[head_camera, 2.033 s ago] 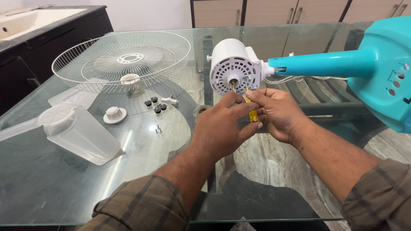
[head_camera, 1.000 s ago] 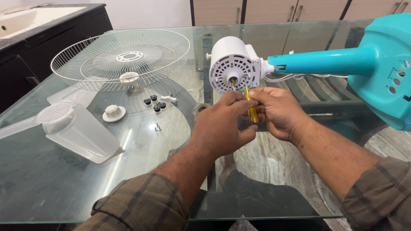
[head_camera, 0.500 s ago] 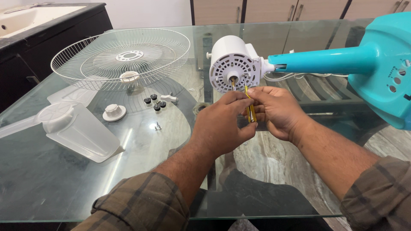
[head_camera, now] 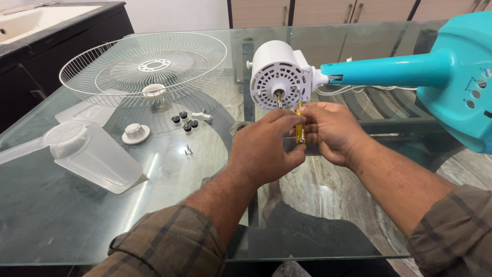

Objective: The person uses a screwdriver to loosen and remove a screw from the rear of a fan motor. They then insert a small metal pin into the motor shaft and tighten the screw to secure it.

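Glass table (head_camera: 154, 215) under everything, dark cabinets behind. My left hand (head_camera: 266, 151) and right hand (head_camera: 330, 131) meet just below the white fan motor housing (head_camera: 279, 76), both closed around a yellow screwdriver (head_camera: 299, 123) held upright between them, tip up at the housing face beside the shaft. Teal fan stand (head_camera: 410, 69) runs right from the housing. Further left: small black knobs (head_camera: 184, 120), white cap (head_camera: 136, 133), clear fan blade (head_camera: 87, 154), wire grille (head_camera: 143, 66).
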